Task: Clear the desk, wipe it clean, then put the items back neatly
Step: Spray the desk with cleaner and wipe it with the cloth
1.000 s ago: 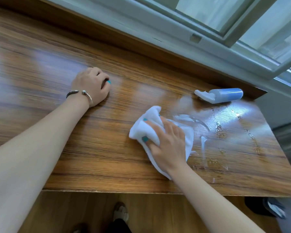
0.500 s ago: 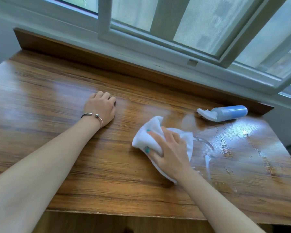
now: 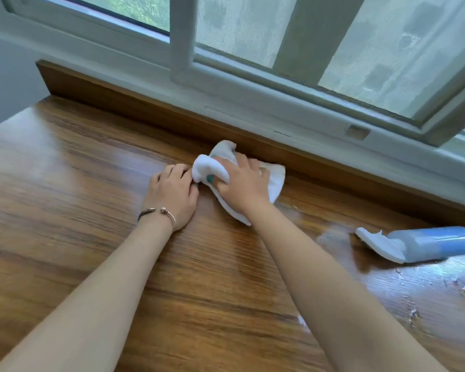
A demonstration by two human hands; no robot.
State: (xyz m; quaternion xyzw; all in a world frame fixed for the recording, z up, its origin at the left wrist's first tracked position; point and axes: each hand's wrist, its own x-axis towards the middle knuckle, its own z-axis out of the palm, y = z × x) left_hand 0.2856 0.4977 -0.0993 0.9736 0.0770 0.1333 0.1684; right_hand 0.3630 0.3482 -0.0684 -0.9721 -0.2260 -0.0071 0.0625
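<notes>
The table [image 3: 65,210] lies bare along its left side and near edge, open for a pass. At the far edge a raised wooden ledge [image 3: 151,111] under the window frame [image 3: 253,95] blocks reach beyond. Both hands, the left hand [image 3: 172,194] and the right hand [image 3: 242,186] on a white cloth [image 3: 275,181], crowd the far middle. A spray bottle [image 3: 435,244] lies on its side near the right edge beside a wet patch [image 3: 414,285].

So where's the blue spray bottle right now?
The spray bottle lies on its side at the right edge of the head view, on the wet patch of the desk, right of the right hand and its cloth.
</notes>
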